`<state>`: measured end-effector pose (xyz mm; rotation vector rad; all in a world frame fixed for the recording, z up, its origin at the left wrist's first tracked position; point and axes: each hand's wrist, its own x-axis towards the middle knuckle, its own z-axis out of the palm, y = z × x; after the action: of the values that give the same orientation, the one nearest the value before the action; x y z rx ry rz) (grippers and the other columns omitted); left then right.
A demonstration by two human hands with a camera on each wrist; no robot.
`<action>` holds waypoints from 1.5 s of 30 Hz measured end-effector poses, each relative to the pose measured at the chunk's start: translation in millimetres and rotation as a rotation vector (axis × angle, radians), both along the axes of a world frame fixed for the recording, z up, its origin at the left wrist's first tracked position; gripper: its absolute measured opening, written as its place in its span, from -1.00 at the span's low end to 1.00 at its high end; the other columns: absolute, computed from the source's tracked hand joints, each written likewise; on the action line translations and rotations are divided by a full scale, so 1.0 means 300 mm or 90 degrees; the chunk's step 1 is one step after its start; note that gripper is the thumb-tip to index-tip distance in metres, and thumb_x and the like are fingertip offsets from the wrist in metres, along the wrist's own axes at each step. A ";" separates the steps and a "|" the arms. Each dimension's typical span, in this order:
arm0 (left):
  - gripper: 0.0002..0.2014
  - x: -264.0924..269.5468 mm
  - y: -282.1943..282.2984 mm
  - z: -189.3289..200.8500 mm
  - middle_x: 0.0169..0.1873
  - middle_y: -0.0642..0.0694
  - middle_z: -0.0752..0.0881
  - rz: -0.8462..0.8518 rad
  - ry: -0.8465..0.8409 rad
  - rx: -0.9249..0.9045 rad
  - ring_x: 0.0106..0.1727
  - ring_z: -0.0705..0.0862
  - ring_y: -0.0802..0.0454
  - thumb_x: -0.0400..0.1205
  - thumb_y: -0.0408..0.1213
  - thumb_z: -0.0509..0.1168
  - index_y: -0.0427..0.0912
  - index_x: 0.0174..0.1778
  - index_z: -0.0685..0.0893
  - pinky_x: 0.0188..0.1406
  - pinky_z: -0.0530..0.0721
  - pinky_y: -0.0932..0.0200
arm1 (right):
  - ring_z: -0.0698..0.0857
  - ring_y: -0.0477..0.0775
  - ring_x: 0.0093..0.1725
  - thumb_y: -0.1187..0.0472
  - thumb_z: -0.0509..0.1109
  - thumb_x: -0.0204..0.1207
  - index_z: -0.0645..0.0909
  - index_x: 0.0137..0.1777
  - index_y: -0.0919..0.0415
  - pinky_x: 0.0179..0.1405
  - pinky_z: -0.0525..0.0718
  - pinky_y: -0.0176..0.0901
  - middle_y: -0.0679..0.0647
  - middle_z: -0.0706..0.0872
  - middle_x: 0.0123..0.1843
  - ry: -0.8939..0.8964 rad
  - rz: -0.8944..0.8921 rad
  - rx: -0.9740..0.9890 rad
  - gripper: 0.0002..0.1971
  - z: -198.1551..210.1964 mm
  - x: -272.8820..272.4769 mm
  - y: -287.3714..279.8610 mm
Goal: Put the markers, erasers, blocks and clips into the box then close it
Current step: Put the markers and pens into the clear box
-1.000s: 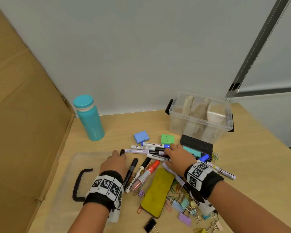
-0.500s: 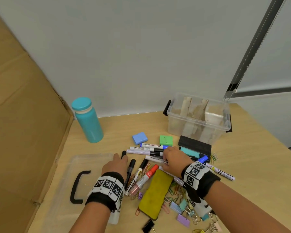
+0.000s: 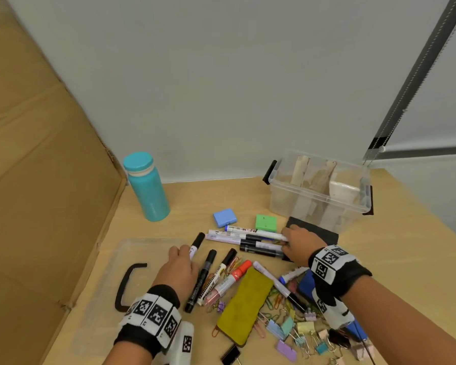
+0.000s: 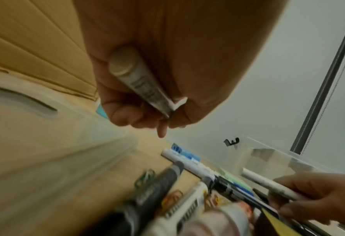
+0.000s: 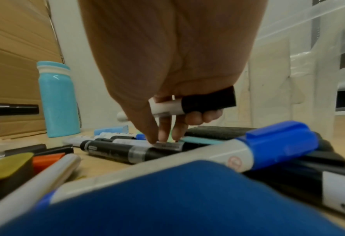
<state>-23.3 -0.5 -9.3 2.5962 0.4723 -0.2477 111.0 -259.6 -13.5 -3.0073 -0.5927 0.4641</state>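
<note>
My left hand (image 3: 187, 255) grips a black-capped white marker (image 3: 196, 245) just right of the clear lid; the left wrist view shows its barrel (image 4: 139, 83) inside my curled fingers. My right hand (image 3: 287, 241) holds a white marker with a black cap (image 5: 198, 103), and its fingertips (image 5: 163, 137) touch the row of markers (image 3: 248, 239) on the table. A blue block (image 3: 224, 217) and a green block (image 3: 266, 223) lie beyond them. A black eraser (image 3: 316, 230), a yellow eraser (image 3: 245, 301) and binder clips (image 3: 300, 335) lie around. The clear box (image 3: 319, 204) stands open at the back right.
The box's clear lid (image 3: 103, 299) with a black handle lies flat at the left. A teal bottle (image 3: 148, 188) stands behind it. Cardboard (image 3: 37, 180) walls off the left side. Bare tabletop (image 3: 406, 259) stretches to the right of the box.
My right hand has slid right along the row of markers and now holds one. My left hand has closed round the black-capped marker beside the lid.
</note>
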 end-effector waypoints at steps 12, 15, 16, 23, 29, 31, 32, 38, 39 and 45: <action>-0.63 -0.017 -0.022 -0.047 0.20 -0.13 0.55 -0.032 0.105 0.056 0.15 0.64 -0.08 0.64 0.00 0.22 -0.12 0.28 0.42 0.11 0.60 0.09 | 0.43 0.13 0.23 0.12 0.17 0.67 0.40 0.31 0.15 0.15 0.51 -0.04 0.14 0.52 0.27 -0.015 0.012 0.044 -0.74 0.025 -0.025 0.006; -0.65 -0.009 -0.024 -0.043 0.17 -0.12 0.58 -0.030 0.122 0.060 0.12 0.65 -0.08 0.62 0.03 0.22 -0.09 0.23 0.46 0.13 0.63 0.05 | 0.51 0.06 -0.09 0.11 0.12 0.69 0.39 0.25 0.12 -0.07 0.54 -0.15 0.14 0.54 0.08 0.019 0.000 0.123 -0.80 0.083 -0.031 -0.004; -0.65 -0.006 -0.026 -0.039 0.15 -0.11 0.59 -0.025 0.125 0.064 0.11 0.65 -0.07 0.62 0.05 0.22 -0.08 0.21 0.47 0.12 0.63 0.05 | 0.52 0.05 -0.15 0.11 0.12 0.69 0.40 0.25 0.09 -0.18 0.51 -0.20 0.12 0.52 0.03 0.019 0.014 0.149 -0.80 0.108 -0.029 -0.010; -0.82 0.018 -0.058 0.035 -0.19 -0.05 0.60 0.009 0.026 0.069 -0.16 0.64 -0.04 0.66 -0.06 0.18 -0.08 -0.01 0.41 -0.21 0.54 0.13 | 0.38 0.00 -0.02 0.16 0.15 0.69 0.48 0.30 -0.02 -0.12 0.42 -0.10 -0.12 0.54 -0.11 -0.158 0.179 0.232 -0.77 0.350 0.049 -0.108; -0.84 0.039 -0.159 0.106 -0.22 -0.04 0.60 0.016 -0.065 0.055 -0.26 0.61 -0.01 0.71 -0.10 0.12 -0.11 0.05 0.45 -0.35 0.46 0.14 | 0.38 0.07 0.06 0.35 0.12 0.62 0.43 0.26 -0.01 -0.11 0.45 -0.12 -0.05 0.60 0.12 -0.302 0.244 0.008 -0.69 0.429 0.278 -0.214; -0.84 0.043 -0.195 0.119 -0.20 -0.04 0.58 0.017 -0.079 0.066 -0.26 0.59 -0.01 0.72 -0.10 0.10 -0.11 0.07 0.43 -0.34 0.45 0.15 | 0.40 0.11 0.15 0.39 0.10 0.59 0.40 0.32 -0.02 0.02 0.44 -0.11 -0.03 0.57 0.22 -0.284 0.265 -0.111 -0.62 0.428 0.333 -0.228; -0.83 0.046 -0.211 0.123 -0.18 -0.04 0.59 0.019 -0.083 0.069 -0.24 0.59 -0.02 0.72 -0.10 0.09 -0.11 0.10 0.44 -0.32 0.48 0.14 | 0.41 0.12 0.20 0.40 0.11 0.58 0.38 0.33 -0.03 0.08 0.44 -0.10 -0.03 0.56 0.26 -0.270 0.273 -0.150 -0.59 0.425 0.351 -0.229; -0.75 0.050 -0.268 0.129 0.05 -0.09 0.67 0.023 -0.087 0.055 -0.01 0.67 -0.05 0.71 -0.10 0.09 -0.09 0.26 0.45 -0.04 0.66 0.03 | 0.44 0.10 0.26 0.35 0.15 0.60 0.40 0.37 -0.12 0.24 0.46 -0.04 -0.06 0.56 0.30 -0.210 0.281 -0.162 -0.57 0.377 0.424 -0.209; -0.74 0.048 -0.274 0.128 0.06 -0.09 0.67 0.022 -0.091 0.056 0.01 0.67 -0.04 0.71 -0.09 0.10 -0.09 0.27 0.44 -0.02 0.66 0.03 | 0.45 0.10 0.24 0.35 0.16 0.59 0.43 0.36 -0.12 0.23 0.45 -0.06 -0.06 0.56 0.29 -0.213 0.268 -0.131 -0.57 0.370 0.433 -0.211; -0.73 0.036 -0.296 0.123 0.05 -0.05 0.65 0.009 -0.091 0.064 -0.01 0.62 0.01 0.73 -0.06 0.06 -0.06 0.27 0.43 -0.07 0.61 0.15 | 0.52 0.07 -0.16 0.07 0.09 0.71 0.40 0.28 0.06 -0.18 0.51 -0.06 0.01 0.61 -0.07 -0.229 0.224 0.186 -0.78 0.374 0.420 -0.255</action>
<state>-12.6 -89.3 27.6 2.6836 0.4616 -0.0331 237.2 -336.2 98.5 -2.7188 -1.1133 -0.1544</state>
